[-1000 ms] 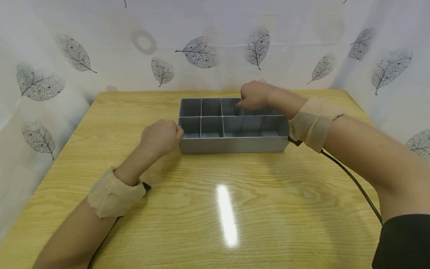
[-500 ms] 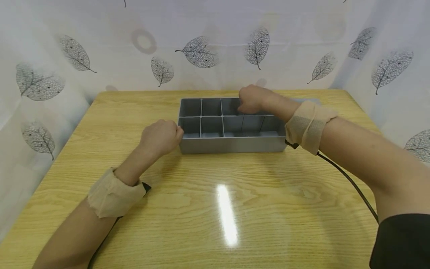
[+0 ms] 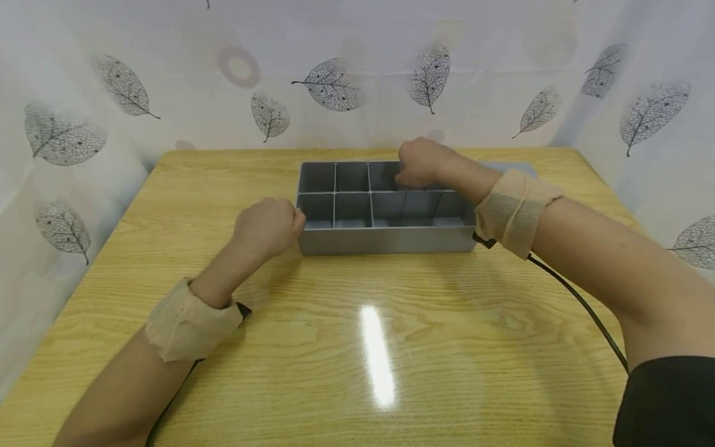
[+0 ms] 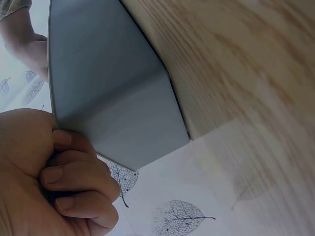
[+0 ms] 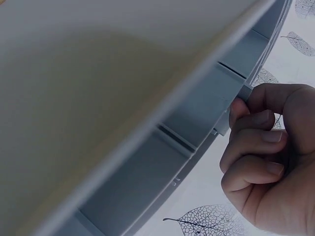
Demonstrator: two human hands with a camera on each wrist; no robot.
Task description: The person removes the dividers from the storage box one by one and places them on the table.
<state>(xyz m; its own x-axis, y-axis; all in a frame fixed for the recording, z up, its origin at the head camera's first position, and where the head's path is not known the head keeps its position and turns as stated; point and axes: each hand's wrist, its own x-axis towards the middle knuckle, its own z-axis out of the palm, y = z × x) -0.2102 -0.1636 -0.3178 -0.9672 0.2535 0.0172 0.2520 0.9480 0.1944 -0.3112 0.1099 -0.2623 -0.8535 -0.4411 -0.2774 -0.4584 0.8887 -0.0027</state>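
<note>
A grey divided box (image 3: 385,241) stands on the table, with thin grey partitions splitting it into two rows of compartments. My left hand (image 3: 269,226) grips the rim at its left front corner; in the left wrist view those fingers (image 4: 81,169) are curled beside the grey side wall (image 4: 110,93). Over the back row, right of the middle, my right hand (image 3: 421,162) pinches the top of a thin grey divider (image 5: 245,92) between thumb and forefinger. Its other fingers are curled in. My right hand and forearm hide the back right compartments in the head view.
The wood-grain table (image 3: 313,347) extends in front of the box and to both sides. A white curtain with leaf prints (image 3: 335,87) hangs behind it. A black cable (image 3: 581,298) runs along my right forearm.
My right hand has dropped slightly into the back row, and its wrist has shifted a little left and down. My left hand and the box have stayed put.
</note>
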